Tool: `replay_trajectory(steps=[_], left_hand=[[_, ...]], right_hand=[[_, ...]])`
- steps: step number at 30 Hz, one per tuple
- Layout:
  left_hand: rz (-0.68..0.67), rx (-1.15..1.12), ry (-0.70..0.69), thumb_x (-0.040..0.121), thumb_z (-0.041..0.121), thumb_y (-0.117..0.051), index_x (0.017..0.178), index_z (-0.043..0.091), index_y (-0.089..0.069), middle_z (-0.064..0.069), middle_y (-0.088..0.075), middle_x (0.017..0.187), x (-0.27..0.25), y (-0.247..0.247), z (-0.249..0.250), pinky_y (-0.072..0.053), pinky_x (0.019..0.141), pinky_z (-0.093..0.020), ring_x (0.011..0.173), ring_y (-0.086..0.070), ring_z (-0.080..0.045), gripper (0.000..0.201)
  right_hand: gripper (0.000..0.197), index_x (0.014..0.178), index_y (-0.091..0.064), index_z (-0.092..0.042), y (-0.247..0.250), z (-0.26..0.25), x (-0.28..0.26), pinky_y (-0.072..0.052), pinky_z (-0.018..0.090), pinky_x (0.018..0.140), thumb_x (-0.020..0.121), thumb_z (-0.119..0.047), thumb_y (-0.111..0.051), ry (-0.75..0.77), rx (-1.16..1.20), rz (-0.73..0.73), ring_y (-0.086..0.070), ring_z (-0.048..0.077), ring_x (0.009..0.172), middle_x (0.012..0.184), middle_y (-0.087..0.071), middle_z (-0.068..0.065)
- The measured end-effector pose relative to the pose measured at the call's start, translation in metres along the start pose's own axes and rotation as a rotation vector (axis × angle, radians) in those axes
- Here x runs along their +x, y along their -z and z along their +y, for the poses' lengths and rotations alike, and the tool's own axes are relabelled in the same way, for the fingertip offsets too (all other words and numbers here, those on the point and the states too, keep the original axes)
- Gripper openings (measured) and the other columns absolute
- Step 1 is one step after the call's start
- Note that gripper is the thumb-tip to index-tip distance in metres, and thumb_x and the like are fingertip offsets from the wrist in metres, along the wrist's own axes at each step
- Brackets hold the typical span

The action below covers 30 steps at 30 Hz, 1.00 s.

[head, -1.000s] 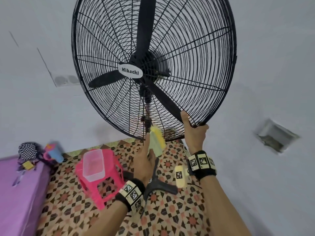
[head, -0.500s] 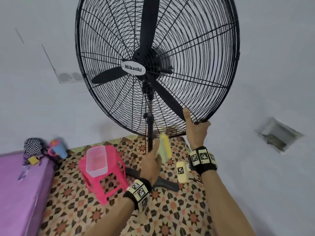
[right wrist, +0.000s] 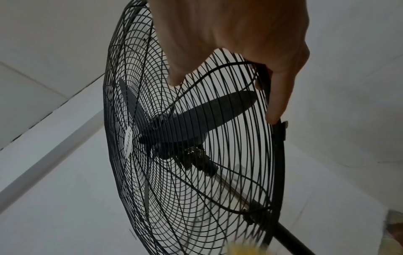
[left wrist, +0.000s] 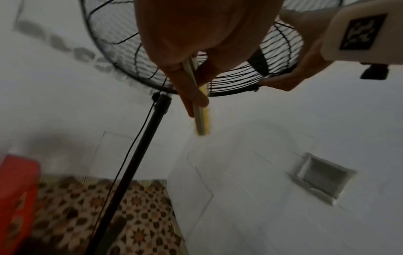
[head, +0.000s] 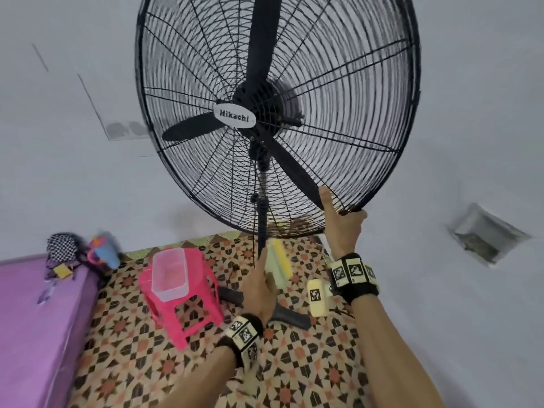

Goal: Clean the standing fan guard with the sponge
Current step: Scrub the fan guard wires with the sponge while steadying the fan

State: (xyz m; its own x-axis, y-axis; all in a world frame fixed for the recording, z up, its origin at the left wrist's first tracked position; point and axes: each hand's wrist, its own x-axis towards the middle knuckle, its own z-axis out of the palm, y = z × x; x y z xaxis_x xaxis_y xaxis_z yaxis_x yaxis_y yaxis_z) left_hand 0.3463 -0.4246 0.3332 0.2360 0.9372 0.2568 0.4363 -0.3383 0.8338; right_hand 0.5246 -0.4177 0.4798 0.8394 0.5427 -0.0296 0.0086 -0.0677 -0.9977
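Note:
A big black wire fan guard (head: 338, 92) on a black pole (head: 262, 228) fills the upper part of the head view, with three dark blades behind a white "Mikachi" badge (head: 234, 116). My right hand (head: 343, 220) grips the guard's lower right rim, thumb up along the wires; the right wrist view shows its fingers (right wrist: 277, 96) curled round the rim (right wrist: 278, 155). My left hand (head: 263, 285) holds a yellow-and-green sponge (head: 279, 262) just below the guard's bottom edge, beside the pole. In the left wrist view the sponge (left wrist: 201, 119) is pinched edge-on between thumb and fingers.
A pink plastic stool (head: 188, 301) with a clear tub (head: 170, 273) on it stands left of the fan base (head: 290, 315). A purple mattress (head: 32, 334) with small items lies at far left. Patterned floor (head: 309, 378) below; a wall vent (head: 485, 235) at right.
The view has shifted so the fan sits further right and higher. My left hand with the sponge has moved right along the guard's bottom edge. The right hand keeps its grip on the rim.

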Motion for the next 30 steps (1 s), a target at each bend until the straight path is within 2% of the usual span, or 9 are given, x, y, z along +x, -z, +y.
replay_trajectory(steps=[3,5,8,11,16,20,22,24,30], left_hand=[[0.05,-0.116,0.147,0.104,0.005,-0.053,0.148,0.02,-0.047,0.023,-0.053,0.096,-0.008,0.003,-0.003,-0.046,0.072,-0.013,0.085,-0.059,0.0,0.047],[0.022,-0.158,0.223,0.101,0.004,-0.057,0.129,0.015,-0.057,0.014,-0.055,0.099,-0.006,0.0,-0.005,-0.047,0.079,-0.026,0.098,-0.062,-0.021,0.03],[0.013,-0.193,0.288,0.095,0.003,-0.061,0.102,0.016,-0.052,0.001,-0.057,0.09,0.003,-0.008,0.003,-0.044,0.067,-0.028,0.085,-0.058,-0.024,0.017],[0.001,-0.36,0.446,0.095,0.003,-0.058,0.106,0.018,-0.049,-0.003,-0.063,0.098,0.02,-0.012,0.027,-0.051,0.067,-0.021,0.084,-0.062,-0.017,0.022],[-0.159,-0.503,0.46,0.096,0.024,-0.067,0.102,0.03,-0.072,-0.007,-0.077,0.111,0.052,-0.027,0.013,-0.058,0.097,-0.055,0.104,-0.072,-0.028,0.01],[-0.064,-0.551,0.403,0.104,0.015,-0.061,0.127,0.018,-0.067,0.0,-0.073,0.12,0.038,-0.002,0.025,-0.058,0.098,-0.04,0.113,-0.068,-0.02,0.023],[0.023,-0.627,0.419,0.104,0.017,-0.061,0.135,0.013,-0.06,0.0,-0.071,0.124,0.021,0.009,0.022,-0.057,0.097,-0.035,0.114,-0.068,-0.017,0.031],[0.014,-0.622,0.438,0.104,0.019,-0.061,0.138,0.012,-0.057,-0.002,-0.07,0.127,0.012,0.009,0.012,-0.057,0.098,-0.037,0.116,-0.067,-0.017,0.036],[-0.07,-0.534,0.509,0.105,0.018,-0.06,0.119,0.024,-0.06,-0.004,-0.069,0.125,0.038,-0.016,0.023,-0.055,0.099,-0.041,0.114,-0.065,-0.024,0.016]], right_hand=[[0.124,0.144,-0.033,-0.015,0.0,0.002,0.003,-0.051,0.044,0.108,0.055,-0.09,-0.076,-0.01,-0.008,0.007,-0.055,0.025,0.126,0.141,-0.052,0.003],[0.127,0.149,-0.03,-0.013,0.0,0.001,0.002,-0.047,0.045,0.113,0.059,-0.088,-0.076,-0.005,-0.018,0.005,-0.052,0.026,0.132,0.147,-0.05,0.005],[0.131,0.153,-0.025,-0.011,0.0,-0.002,-0.001,-0.043,0.045,0.117,0.06,-0.088,-0.075,-0.003,-0.022,0.003,-0.047,0.027,0.138,0.153,-0.045,0.008],[0.132,0.154,-0.024,-0.013,-0.001,-0.003,-0.005,-0.048,0.047,0.112,0.059,-0.09,-0.074,-0.013,-0.021,0.006,-0.048,0.028,0.136,0.152,-0.045,0.008],[0.124,0.153,-0.025,-0.011,0.0,-0.002,-0.003,-0.043,0.036,0.113,0.066,-0.083,-0.076,0.001,-0.012,0.006,-0.048,0.026,0.136,0.15,-0.046,0.007],[0.123,0.145,-0.029,-0.019,-0.002,-0.004,-0.002,-0.057,0.05,0.1,0.057,-0.091,-0.074,-0.006,-0.022,-0.004,-0.052,0.022,0.122,0.129,-0.044,-0.006],[0.116,0.147,-0.028,-0.014,-0.002,-0.003,-0.001,-0.049,0.037,0.107,0.067,-0.083,-0.076,-0.005,-0.025,-0.003,-0.048,0.016,0.119,0.128,-0.041,-0.007],[0.104,0.146,-0.031,-0.01,-0.001,-0.001,-0.002,-0.039,0.021,0.1,0.076,-0.071,-0.077,0.009,-0.03,0.007,-0.046,0.013,0.115,0.13,-0.045,-0.005],[0.094,0.14,-0.036,-0.012,-0.001,-0.005,-0.007,-0.039,0.021,0.094,0.077,-0.07,-0.077,0.022,-0.04,0.012,-0.051,0.014,0.112,0.126,-0.05,-0.004]])
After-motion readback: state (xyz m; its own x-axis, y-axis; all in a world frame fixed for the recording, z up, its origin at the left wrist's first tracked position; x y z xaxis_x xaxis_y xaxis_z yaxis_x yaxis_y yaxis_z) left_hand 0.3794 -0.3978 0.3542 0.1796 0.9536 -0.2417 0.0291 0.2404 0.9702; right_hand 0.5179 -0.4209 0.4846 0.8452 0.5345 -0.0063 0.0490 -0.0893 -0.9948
